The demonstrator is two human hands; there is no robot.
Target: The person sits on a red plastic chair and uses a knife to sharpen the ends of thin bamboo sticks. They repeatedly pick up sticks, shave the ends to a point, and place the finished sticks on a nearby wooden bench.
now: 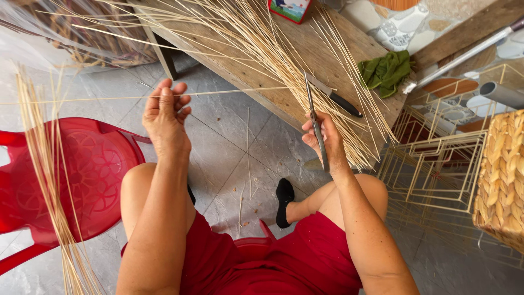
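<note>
My left hand [165, 117] pinches a long thin pale reed strand [234, 92] that stretches level across the view, from the far left to the bench. My right hand [326, 141] grips a metal blade tool [315, 123], its tip pointing up and meeting the strand near the bench edge. A big sheaf of the same pale reeds [284, 60] lies slantwise across the wooden bench [327, 54]. A black-handled knife [335, 97] rests on the bench just above my right hand.
A red plastic chair [87, 175] on the left carries another reed bundle [46, 180]. A green cloth [386, 71] lies on the bench end. Cream wire frames [436, 169] and a woven basket [505, 180] stand at right. The floor is grey tile.
</note>
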